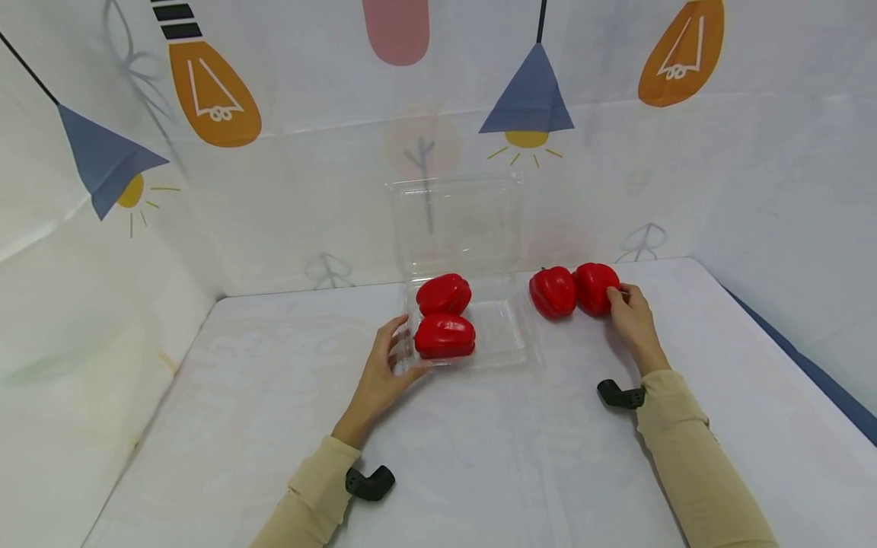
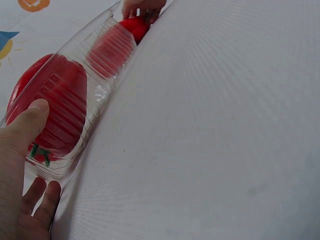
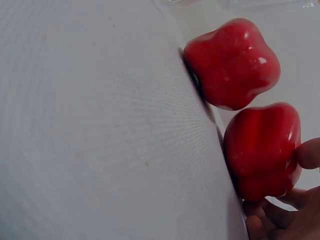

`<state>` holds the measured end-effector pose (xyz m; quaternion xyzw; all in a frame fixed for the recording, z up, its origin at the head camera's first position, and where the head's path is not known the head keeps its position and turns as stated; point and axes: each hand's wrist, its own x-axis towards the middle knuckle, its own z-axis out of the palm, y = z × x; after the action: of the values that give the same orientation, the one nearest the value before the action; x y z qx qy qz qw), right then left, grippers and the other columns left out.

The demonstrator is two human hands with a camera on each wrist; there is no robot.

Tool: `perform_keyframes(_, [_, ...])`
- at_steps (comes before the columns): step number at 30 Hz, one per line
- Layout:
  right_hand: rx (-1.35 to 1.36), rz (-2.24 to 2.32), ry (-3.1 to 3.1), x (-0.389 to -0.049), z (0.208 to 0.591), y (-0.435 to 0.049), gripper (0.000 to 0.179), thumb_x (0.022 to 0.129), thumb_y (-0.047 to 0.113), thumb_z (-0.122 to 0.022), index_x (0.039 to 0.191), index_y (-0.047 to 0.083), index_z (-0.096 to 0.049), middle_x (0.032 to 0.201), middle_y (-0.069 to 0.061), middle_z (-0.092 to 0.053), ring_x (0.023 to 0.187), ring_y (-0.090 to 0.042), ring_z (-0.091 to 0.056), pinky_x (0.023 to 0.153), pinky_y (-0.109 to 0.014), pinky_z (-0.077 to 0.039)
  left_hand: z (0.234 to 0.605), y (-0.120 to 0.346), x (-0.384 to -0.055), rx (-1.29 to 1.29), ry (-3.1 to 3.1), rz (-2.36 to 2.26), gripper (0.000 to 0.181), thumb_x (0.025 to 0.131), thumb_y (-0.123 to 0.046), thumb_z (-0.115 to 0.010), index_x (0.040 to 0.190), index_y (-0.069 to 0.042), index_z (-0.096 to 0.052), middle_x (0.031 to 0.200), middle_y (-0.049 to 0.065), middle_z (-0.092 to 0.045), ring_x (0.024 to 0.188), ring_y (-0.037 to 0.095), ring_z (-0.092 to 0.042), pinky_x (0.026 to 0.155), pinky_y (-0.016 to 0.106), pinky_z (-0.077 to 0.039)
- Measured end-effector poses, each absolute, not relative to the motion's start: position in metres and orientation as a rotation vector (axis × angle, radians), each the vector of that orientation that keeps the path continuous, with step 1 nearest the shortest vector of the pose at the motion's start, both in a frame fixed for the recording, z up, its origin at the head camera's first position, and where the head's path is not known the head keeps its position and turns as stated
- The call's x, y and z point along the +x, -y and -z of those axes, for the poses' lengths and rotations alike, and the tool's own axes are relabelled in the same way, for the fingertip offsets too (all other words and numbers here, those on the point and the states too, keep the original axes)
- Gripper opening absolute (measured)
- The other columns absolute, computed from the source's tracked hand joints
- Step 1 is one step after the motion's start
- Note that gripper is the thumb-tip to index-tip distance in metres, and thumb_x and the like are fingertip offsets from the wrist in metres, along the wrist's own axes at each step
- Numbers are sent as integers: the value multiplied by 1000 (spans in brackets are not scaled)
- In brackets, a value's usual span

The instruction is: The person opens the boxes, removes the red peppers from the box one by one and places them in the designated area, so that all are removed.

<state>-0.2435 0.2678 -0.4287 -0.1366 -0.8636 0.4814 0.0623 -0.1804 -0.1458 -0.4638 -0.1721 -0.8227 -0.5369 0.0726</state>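
Note:
A clear plastic container (image 1: 499, 323) stands on the table with its lid (image 1: 455, 224) raised at the back. Inside its left half lie two red bell peppers, one at the back (image 1: 444, 294) and one in front (image 1: 445, 336). My left hand (image 1: 381, 377) holds the container's front left corner, its thumb (image 2: 31, 120) against the wall. To the right of the container, two more bell peppers sit side by side. My right hand (image 1: 633, 323) grips the rightmost bell pepper (image 1: 594, 288) between thumb and fingers; the other bell pepper (image 1: 552, 292) is just left of it.
White cloth covers the table (image 1: 452, 449). Behind it hangs a white curtain (image 1: 308, 190) printed with lamps and bulbs, close to the raised lid. A black wrist device sits on each sleeve, left (image 1: 370, 484) and right (image 1: 620, 394).

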Motion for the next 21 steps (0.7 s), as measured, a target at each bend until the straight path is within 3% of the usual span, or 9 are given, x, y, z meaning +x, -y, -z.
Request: perform_keyframes(21, [-425, -1488, 2604, -242, 429, -268, 65, 100, 42, -25, 146, -3, -21, 146, -28, -32, 134, -42, -31, 111, -55, -30, 463, 146, -179, -506, 2468, 1629, 85, 77, -24, -78, 146, -17, -28, 149, 5, -33, 133, 27, -41, 101, 47, -47])
